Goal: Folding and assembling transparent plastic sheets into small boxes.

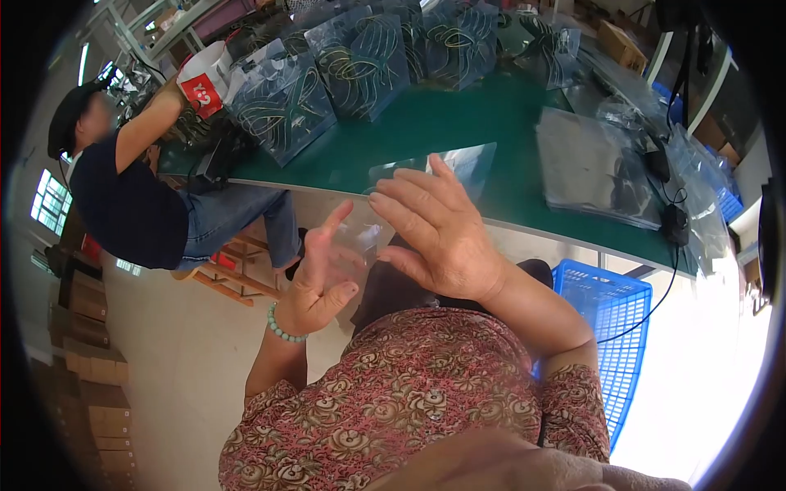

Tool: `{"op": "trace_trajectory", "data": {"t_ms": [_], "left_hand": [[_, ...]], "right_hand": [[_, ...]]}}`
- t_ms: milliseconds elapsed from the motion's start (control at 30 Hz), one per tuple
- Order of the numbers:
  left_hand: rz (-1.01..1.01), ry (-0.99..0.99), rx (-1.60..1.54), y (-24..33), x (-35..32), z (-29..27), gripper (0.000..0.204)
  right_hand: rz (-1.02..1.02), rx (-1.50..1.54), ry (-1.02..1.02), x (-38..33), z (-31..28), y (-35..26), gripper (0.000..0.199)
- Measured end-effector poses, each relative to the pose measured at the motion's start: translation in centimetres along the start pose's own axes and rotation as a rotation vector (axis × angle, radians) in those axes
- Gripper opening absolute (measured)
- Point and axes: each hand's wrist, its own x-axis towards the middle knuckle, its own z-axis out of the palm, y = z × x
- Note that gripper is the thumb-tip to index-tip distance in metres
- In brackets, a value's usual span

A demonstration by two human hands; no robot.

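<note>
Holding 1 clear sheet (446, 168) btwn left hand (315, 282) & right hand (438, 233).

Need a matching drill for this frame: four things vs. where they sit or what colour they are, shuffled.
Things:
1. clear plastic sheet
2. blue crate
3. bead bracelet
4. patterned gift bags

Place or colour:
A. on the left wrist, pale green
B. standing in a row at the far side of the green table
C. on the floor to the right, under the table edge
D. lying at the table's near edge, just beyond the right hand

Pairs: 1-D, 2-C, 3-A, 4-B

Both hands are open, fingers spread, with the left hand below the right.
</note>
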Motion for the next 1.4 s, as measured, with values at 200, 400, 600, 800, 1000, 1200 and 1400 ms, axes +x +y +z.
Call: {"op": "trace_trajectory", "data": {"t_ms": [200, 400, 600, 800, 1000, 1200, 1400], "left_hand": [[0.095, -0.114, -0.015, 1.4, 1.8, -0.8, 0.084], [0.427, -0.386, 0.094, 3.2, 7.7, -2.2, 0.063], [0.286, -0.383, 0.284, 2.8, 12.2, -3.3, 0.047], [0.448, -0.336, 0.562, 2.5, 14.7, -2.1, 0.021], [0.398, -0.420, 0.567, 3.3, 14.9, -1.4, 0.017], [0.550, -0.387, 0.966, 3.8, 15.0, 0.6, 0.029], [0.518, -0.256, 0.840, 10.7, 16.3, 4.4, 0.022]], "right_hand": [[0.173, 0.390, -0.028, -1.8, -1.3, 0.0, 0.041], [0.254, 0.678, -0.038, -2.8, -5.4, -0.2, 0.032], [0.352, 0.671, 0.261, -5.0, -8.6, 1.2, 0.041], [0.768, 0.484, 0.285, -4.2, -9.2, 2.2, 0.031], [0.568, 0.378, 0.175, -7.7, -9.6, 4.4, 0.041], [0.183, -0.083, 0.192, -3.3, -8.0, 3.0, 0.042], [0.017, -0.129, 0.075, -1.9, -8.7, 0.0, 0.077]]}}
